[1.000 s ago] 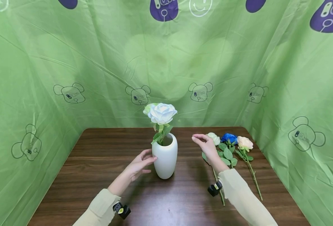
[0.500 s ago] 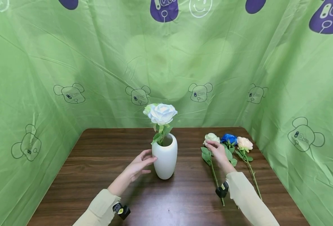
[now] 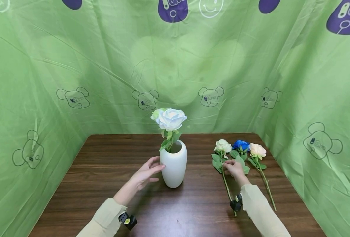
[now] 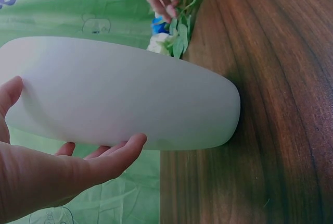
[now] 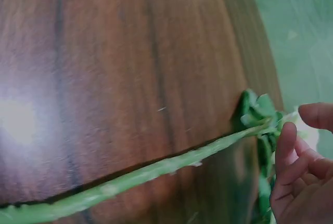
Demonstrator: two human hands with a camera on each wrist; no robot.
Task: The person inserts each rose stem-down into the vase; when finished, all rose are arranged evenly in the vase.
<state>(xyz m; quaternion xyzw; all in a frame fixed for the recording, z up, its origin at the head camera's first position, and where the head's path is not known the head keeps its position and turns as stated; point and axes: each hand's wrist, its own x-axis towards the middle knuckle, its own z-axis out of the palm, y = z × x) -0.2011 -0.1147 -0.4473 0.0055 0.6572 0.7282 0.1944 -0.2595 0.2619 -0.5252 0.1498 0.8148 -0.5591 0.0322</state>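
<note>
A white vase [image 3: 173, 169] stands upright on the brown table, with a white rose [image 3: 171, 119] and a pale green bloom [image 3: 157, 113] in it. My left hand [image 3: 145, 174] touches the vase's left side, thumb and fingertips spread along it. To the right lies a cream-white rose [image 3: 222, 145] on a long green stem [image 5: 140, 176]. My right hand [image 3: 235, 169] is at the upper stem just below its leaves. In the right wrist view the thumb and index finger [image 5: 286, 143] are parted, with the stem's upper end close to the gap between them.
Beside the cream-white rose lie a blue rose [image 3: 241, 145], partly hidden by my right hand, and a peach rose [image 3: 257, 150] farther right. Green cloth walls [image 3: 175, 65] enclose the table [image 3: 118, 148] at the back and both sides.
My right hand has moved from left of the roses over the cream-white bloom, then down to its stem. The left hand and vase have stayed in place.
</note>
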